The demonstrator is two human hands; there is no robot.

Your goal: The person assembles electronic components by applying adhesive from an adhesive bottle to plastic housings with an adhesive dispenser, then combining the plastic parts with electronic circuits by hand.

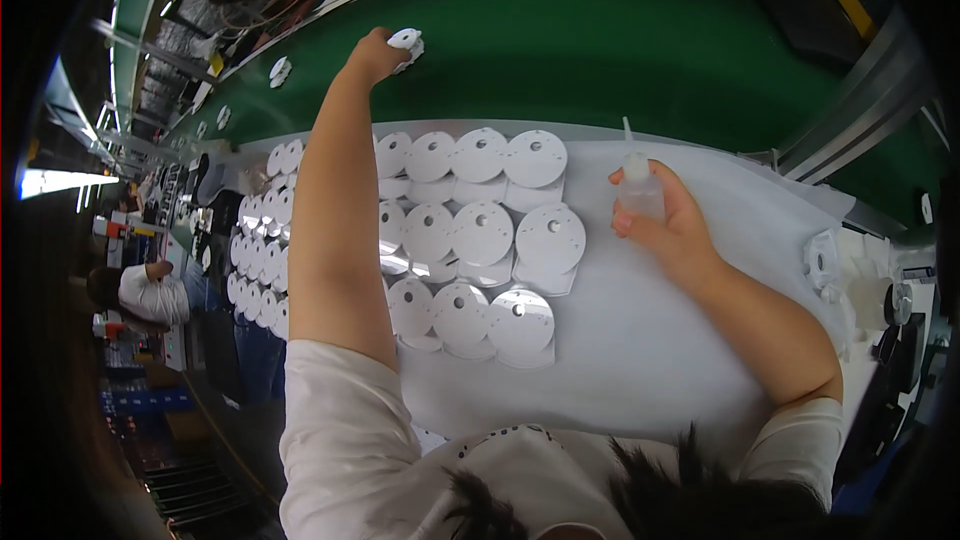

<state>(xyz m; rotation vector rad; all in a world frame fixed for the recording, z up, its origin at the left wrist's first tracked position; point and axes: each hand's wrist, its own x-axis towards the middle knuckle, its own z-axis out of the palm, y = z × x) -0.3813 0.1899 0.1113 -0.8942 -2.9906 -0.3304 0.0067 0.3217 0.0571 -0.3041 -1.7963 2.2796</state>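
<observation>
My left hand (378, 55), arm stretched far forward, grips a small white plastic part (405, 39) over the green conveyor belt (560, 40). On the right, my right hand (668, 215) is wrapped round a translucent squeeze bottle (640, 190), its thin nozzle pointing up. Between my arms, rows of round white discs (483, 233) with a dark hole lie on the pale-covered table (640, 360). Each disc overlaps a flat white piece beneath it. My left forearm hides some of the discs, and further rows show to its left.
More white parts (280, 71) sit along the belt at the left. By the table's right edge are a white plastic part (822, 260) and a clear round container (872, 302). A metal post (850, 130) stands at the right. Another person (150, 292) is at far left.
</observation>
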